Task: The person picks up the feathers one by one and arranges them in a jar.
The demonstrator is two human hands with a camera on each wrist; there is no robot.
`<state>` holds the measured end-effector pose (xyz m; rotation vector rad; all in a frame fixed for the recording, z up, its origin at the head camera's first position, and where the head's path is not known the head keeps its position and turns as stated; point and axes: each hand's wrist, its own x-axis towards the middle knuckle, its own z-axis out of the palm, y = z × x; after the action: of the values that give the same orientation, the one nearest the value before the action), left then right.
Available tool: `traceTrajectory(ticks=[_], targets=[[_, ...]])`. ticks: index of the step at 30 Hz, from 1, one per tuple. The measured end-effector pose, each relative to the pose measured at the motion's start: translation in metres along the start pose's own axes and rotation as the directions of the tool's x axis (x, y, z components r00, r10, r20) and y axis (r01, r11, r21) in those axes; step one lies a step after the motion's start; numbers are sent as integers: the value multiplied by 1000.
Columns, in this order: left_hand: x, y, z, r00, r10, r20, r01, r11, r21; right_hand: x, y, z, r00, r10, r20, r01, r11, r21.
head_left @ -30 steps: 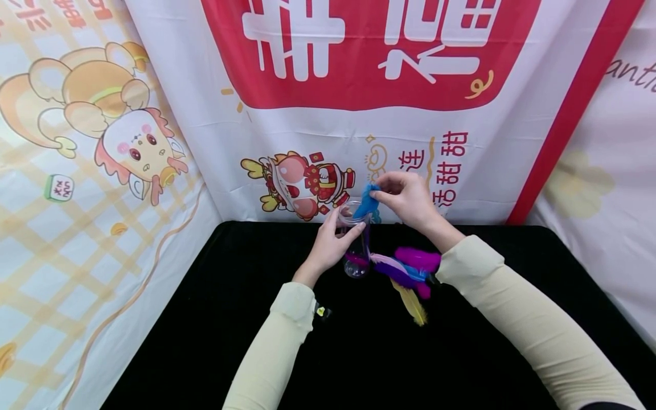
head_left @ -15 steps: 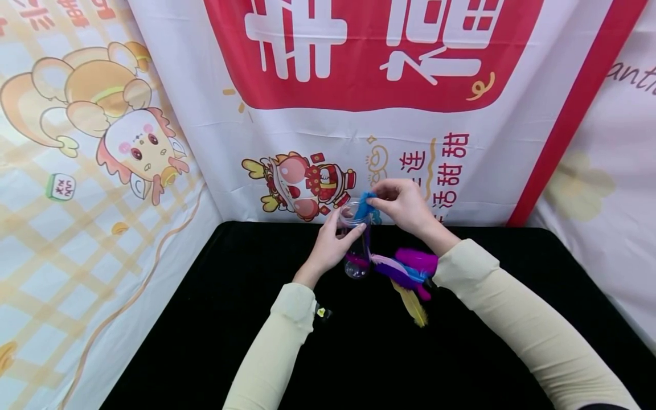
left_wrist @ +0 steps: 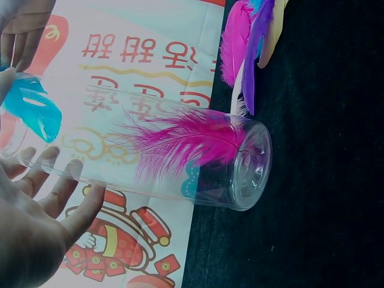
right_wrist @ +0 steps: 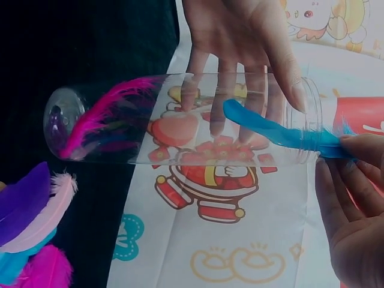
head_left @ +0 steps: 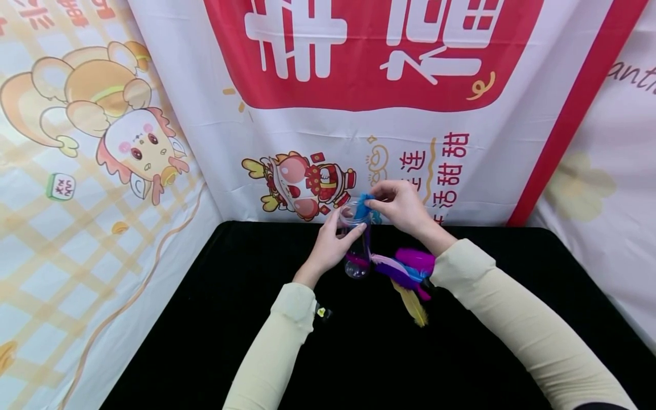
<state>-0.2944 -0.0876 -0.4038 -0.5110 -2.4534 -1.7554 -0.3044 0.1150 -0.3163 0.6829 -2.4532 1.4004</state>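
My left hand (head_left: 328,244) grips a clear plastic bottle (left_wrist: 120,174) near its open mouth, fingers on one side and thumb on the other. Inside, by the bottom, lies a magenta feather (left_wrist: 192,141). Between thumb and fingertips my right hand (head_left: 405,208) pinches a blue feather (right_wrist: 270,129) at the mouth. Much of the blue feather is inside the bottle, and its fluffy end sticks out at my right fingertips.
A bunch of loose feathers lies on the black tabletop (head_left: 328,364) right of the bottle: purple (left_wrist: 257,60), pink, magenta (head_left: 415,259), blue and yellow (head_left: 412,304). A printed cloth backdrop (head_left: 297,125) hangs right behind the table's far edge.
My right hand has come down and slightly left, and the blue feather has sunk further into the bottle's mouth. The left hand and bottle stay in place.
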Motion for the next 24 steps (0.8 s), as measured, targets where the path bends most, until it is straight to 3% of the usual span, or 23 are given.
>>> traceTrajectory(ticks=[24], targets=[[0,0,-1,1000,-11,14,11,1000,-15,7,-2,7,1000,1,24,1,997,-77]])
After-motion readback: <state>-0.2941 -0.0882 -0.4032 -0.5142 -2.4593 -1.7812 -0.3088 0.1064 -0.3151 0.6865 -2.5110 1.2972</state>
